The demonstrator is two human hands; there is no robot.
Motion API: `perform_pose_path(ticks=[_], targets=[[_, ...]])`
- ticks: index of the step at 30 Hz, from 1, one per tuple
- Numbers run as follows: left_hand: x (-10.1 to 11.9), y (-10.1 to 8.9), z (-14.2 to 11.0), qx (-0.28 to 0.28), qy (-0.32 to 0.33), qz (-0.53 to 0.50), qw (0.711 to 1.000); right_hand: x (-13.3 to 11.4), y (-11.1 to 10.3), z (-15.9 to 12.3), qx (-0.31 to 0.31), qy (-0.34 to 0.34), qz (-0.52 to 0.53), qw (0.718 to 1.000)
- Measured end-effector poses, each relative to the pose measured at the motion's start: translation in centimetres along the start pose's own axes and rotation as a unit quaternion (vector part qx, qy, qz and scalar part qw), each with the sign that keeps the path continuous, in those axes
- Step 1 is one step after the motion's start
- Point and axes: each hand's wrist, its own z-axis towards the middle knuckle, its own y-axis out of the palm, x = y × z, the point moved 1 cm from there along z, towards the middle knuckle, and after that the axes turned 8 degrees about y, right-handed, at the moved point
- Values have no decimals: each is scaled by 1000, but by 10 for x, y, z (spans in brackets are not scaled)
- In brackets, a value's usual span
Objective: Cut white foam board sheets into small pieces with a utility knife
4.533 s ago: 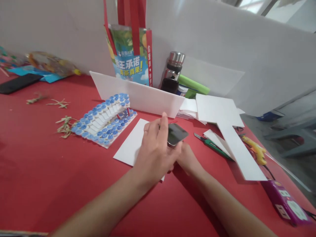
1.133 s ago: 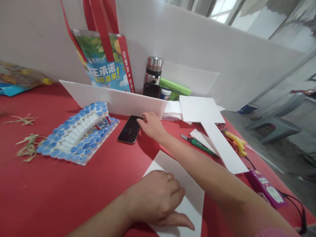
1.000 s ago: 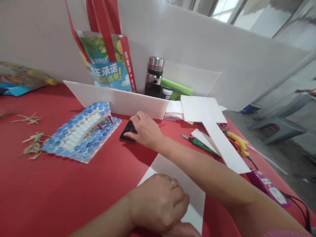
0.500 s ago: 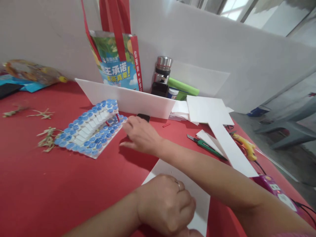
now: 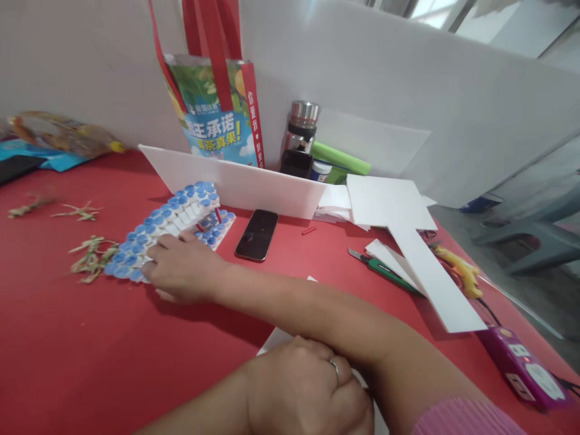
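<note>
My right hand (image 5: 185,269) reaches across to the left. Its bent fingers lie on the near side of a small model (image 5: 154,232) faced with blue and white round pieces, with a white stepped strip along its middle. The thumb sits low at the model's near edge, and the hand hides that corner. My left hand (image 5: 312,389), a ring on one finger, is closed in a fist under my right forearm, over a white sheet (image 5: 276,341). Whatever the fist holds, if anything, is hidden. A black phone (image 5: 257,235) lies right of the model.
Bundles of dry straw (image 5: 93,258) lie left of the model. A green utility knife (image 5: 385,275) with its blade out, white board pieces (image 5: 385,202), a yellow glue gun (image 5: 460,272) and a purple power strip (image 5: 521,368) are at the right. A white panel (image 5: 235,184) stands behind.
My right hand has moved left from over the phone onto the model, uncovering the phone. My left fist stays low in view, with the right forearm now closer above it.
</note>
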Motion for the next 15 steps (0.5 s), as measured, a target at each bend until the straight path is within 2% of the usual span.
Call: perform_pose_path(ticks=[2, 7, 10, 12, 13, 15], targets=[[-1, -4, 3, 1, 23, -1, 1000, 4, -4, -11, 4, -4, -7, 1000], [-4, -10, 12, 51, 80, 11, 995, 8, -15, -37, 0, 19, -11, 1000], [-10, -17, 16, 69, 99, 11, 993, 18, -30, -67, 22, 51, 13, 998], [-18, -21, 17, 63, 67, 20, 996, 33, -48, -105, 33, 107, 36, 993], [-24, -23, 16, 42, 38, 30, 998, 41, -60, -130, 32, 157, 52, 986], [-39, -24, 12, 12, -58, 58, 997, 57, -87, -187, 67, 312, 84, 944]])
